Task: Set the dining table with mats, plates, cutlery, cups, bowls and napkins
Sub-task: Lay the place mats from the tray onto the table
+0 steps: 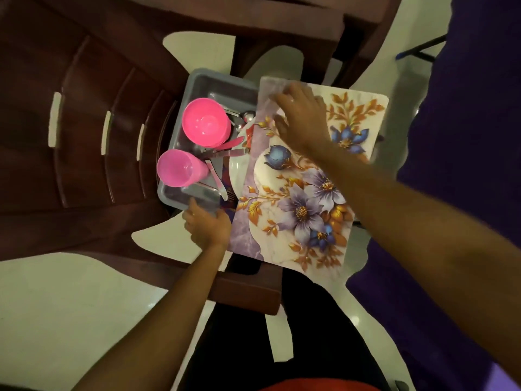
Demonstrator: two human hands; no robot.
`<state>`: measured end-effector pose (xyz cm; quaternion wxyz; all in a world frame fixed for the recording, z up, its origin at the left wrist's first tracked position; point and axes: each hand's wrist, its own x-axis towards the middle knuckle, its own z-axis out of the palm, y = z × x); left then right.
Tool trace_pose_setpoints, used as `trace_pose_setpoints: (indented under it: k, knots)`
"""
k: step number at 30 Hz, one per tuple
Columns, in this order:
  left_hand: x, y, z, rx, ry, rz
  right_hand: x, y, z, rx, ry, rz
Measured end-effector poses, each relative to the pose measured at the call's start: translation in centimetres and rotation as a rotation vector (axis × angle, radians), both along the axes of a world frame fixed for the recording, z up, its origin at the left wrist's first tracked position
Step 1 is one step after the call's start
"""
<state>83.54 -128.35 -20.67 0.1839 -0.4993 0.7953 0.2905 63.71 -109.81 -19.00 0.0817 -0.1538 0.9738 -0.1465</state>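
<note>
A grey plastic tub (197, 83) rests on a dark brown plastic chair. Inside stand two pink cups (204, 125) (180, 167), with steel cutlery (222, 153) and a white plate (235, 170) partly hidden. Floral place mats (296, 198) with purple and blue flowers lie tilted over the tub's right side, a second mat (363, 108) showing beneath the top one. My right hand (301, 114) presses on the top mat near its far edge, fingers curled over it. My left hand (207, 224) grips the tub's near rim beside the mat's lower left corner.
The brown chair (84, 136) fills the left and top of the view, its armrest (248, 292) just below the tub. A purple cloth surface (465, 136) runs down the right side. White tiled floor (70, 306) shows below.
</note>
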Motion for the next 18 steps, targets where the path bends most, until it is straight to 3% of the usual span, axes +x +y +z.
trace_pose_setpoints:
  k: [3,6,9,12,18]
  knots:
    - [0.6,0.3,0.7,0.029,0.137,-0.471,6.9,5.7,0.4,-0.102,-0.057,-0.309]
    - [0.6,1.0,0.2,0.152,0.167,-0.72,13.8,9.9,1.3,-0.194,-0.133,-0.618]
    - [0.5,2.4,-0.5,0.208,0.018,-0.863,18.7,12.3,1.0,-0.285,-0.308,-0.905]
    - [1.1,4.1,-1.4,0.276,-0.089,-0.938,21.2,13.0,0.1,-0.537,-0.5,-1.147]
    - [2.7,7.2,-1.0,0.317,-0.279,-1.028,22.7,11.9,-0.3,-0.774,-0.438,-1.28]
